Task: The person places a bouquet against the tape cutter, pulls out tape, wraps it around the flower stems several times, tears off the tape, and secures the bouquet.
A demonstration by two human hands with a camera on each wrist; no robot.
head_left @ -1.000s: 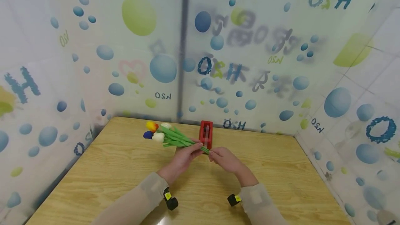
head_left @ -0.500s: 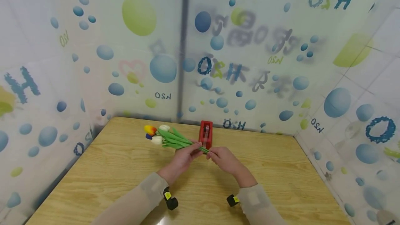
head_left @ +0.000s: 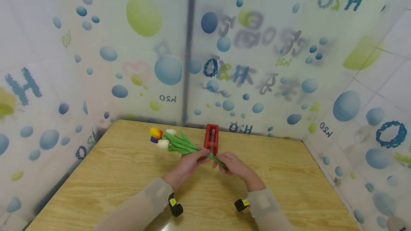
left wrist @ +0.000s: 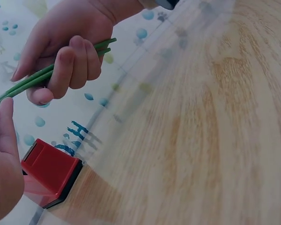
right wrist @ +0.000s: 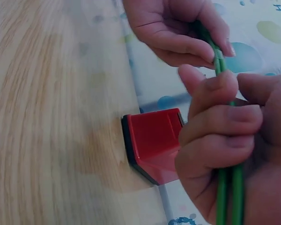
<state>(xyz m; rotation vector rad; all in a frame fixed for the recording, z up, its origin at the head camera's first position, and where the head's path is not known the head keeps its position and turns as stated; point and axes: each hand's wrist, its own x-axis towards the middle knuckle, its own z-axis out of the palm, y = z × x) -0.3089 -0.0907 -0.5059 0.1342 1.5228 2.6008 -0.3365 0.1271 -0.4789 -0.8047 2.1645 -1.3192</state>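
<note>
- Tulips (head_left: 183, 144): held over table (head_left: 141, 184), slanting across both hands; blooms (head_left: 163, 144) out to person's L, stem ends (left wrist: 110, 43) to R.
- L hand (head_left: 191, 161): pinching stems (left wrist: 25, 85) btwn thumb & fingers, just below leaves (head_left: 179, 149). Prob. the main support: gathers bunch & carries the head end.
- R hand (head_left: 236, 165): fingers curled round stems nr the ends; tips poke out past the hand in L wrist view. Looks like the guiding grip, steadying the tail end.
- Blooms off to side presumably so petals & leaves stay out of the fingers' way.
- Shiny patch (right wrist: 218, 54) on stems at L fingers, seen from R wrist. Tape? Can't tell.
- Dispenser (right wrist: 152, 136): red, on table just beyond hands, nr wall (head_left: 276, 117); neither hand on it. Spot seems handy for either hand w/o stretching.
- Vs 0.5 s ago: R hand now lower & farther R, stems following it; then it was up nr L hand w/ less stem showing. Bunch slid slightly R, blue bloom a bit more visible. L hand approx. same spot, same pinch. Dispenser unmoved.
</note>
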